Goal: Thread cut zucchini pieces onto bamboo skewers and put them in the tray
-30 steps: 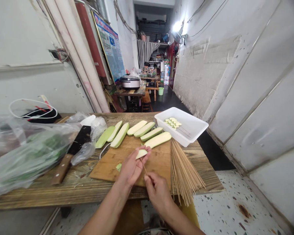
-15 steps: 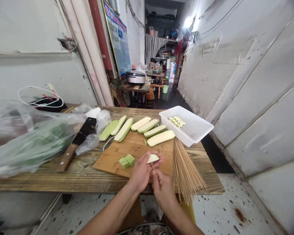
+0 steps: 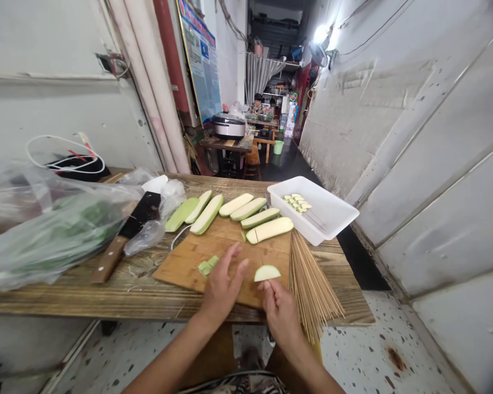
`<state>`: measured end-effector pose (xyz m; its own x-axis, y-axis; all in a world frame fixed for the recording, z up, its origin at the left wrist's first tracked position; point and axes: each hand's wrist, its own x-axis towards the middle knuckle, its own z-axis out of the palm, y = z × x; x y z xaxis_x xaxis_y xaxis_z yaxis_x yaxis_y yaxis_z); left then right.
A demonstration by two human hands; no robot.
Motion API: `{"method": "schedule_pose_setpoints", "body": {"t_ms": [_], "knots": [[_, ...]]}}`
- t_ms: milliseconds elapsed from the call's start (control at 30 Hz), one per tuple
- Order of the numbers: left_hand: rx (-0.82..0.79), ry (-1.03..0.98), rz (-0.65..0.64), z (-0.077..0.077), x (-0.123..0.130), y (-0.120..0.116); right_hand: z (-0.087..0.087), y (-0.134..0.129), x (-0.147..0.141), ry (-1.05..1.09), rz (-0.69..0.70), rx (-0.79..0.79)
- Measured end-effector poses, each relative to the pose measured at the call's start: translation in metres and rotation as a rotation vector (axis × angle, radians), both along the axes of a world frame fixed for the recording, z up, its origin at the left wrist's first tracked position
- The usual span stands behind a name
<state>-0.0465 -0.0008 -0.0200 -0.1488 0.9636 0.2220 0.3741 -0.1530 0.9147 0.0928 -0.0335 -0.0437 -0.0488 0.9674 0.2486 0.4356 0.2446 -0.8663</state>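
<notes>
Head view. My left hand (image 3: 224, 285) is open, fingers spread, over the wooden cutting board (image 3: 189, 268) and nearest the small green squash cubes (image 3: 206, 266). My right hand (image 3: 281, 313) is closed, pinching a pale squash slice (image 3: 267, 272) at the fingertips above the board's near right corner. Long squash strips (image 3: 261, 230) lie along the board's far edge. To the right: a white plastic tray (image 3: 312, 210) and fanned bamboo skewers (image 3: 312, 282). To the left: a cleaver (image 3: 127, 238) and a plastic bag of greens (image 3: 53, 235).

Narrow food-preparation passage of a small eatery: counter (image 3: 66, 298) with cutting board (image 3: 181, 268), cleaver (image 3: 137, 221), bamboo skewers (image 3: 312, 284); rice cooker (image 3: 229, 125) beyond.
</notes>
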Motion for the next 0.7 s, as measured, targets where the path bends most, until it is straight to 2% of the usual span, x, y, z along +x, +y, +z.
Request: {"method": "schedule_pose_setpoints", "body": {"t_ms": [33, 100, 200, 400, 700], "knots": [[0.058, 0.262, 0.088, -0.002, -0.011, 0.003, -0.001, -0.001, 0.0, 0.005, -0.001, -0.003], [0.041, 0.661, 0.226, -0.006, -0.029, 0.008, -0.002, -0.002, 0.0, 0.012, 0.003, -0.007], [-0.078, 0.95, 0.252, -0.012, -0.041, 0.012, -0.002, -0.003, -0.002, 0.018, 0.01, -0.011], [-0.093, 1.022, 0.137, -0.011, -0.04, 0.015, 0.004, -0.005, -0.002, 0.004, 0.016, -0.008], [-0.176, 1.13, 0.093, 0.0, -0.046, 0.015, 0.005, -0.008, -0.004, -0.016, 0.017, 0.002]]}}
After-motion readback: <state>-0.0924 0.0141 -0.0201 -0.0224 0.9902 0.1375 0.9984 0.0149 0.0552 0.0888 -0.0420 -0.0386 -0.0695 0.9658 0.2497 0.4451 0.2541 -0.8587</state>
